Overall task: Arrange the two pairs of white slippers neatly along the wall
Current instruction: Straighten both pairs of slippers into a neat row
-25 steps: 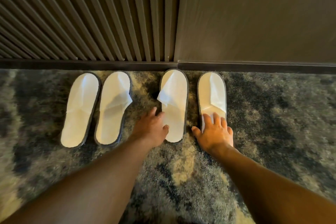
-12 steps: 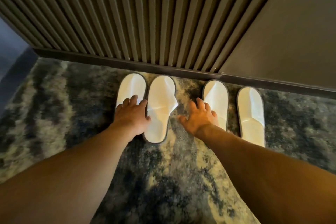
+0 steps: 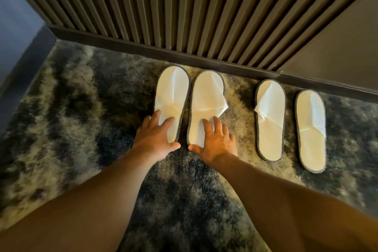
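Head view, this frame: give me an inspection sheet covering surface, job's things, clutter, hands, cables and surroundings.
Surface: mottled dark and pale carpet, bare apart from the slippers.
Job's things: four white slippers, toes toward the baseboard; left pair close together, right pair with a wider gap between its slippers.
Clutter: nothing seen.
Hands: left hand flat, fingers spread on the heel of the leftmost slipper; right hand flat on the heel of the second slipper; neither grips.
Cables: nothing seen.
Surroundings: slatted wall panel, plain panel to its right, side wall at left.
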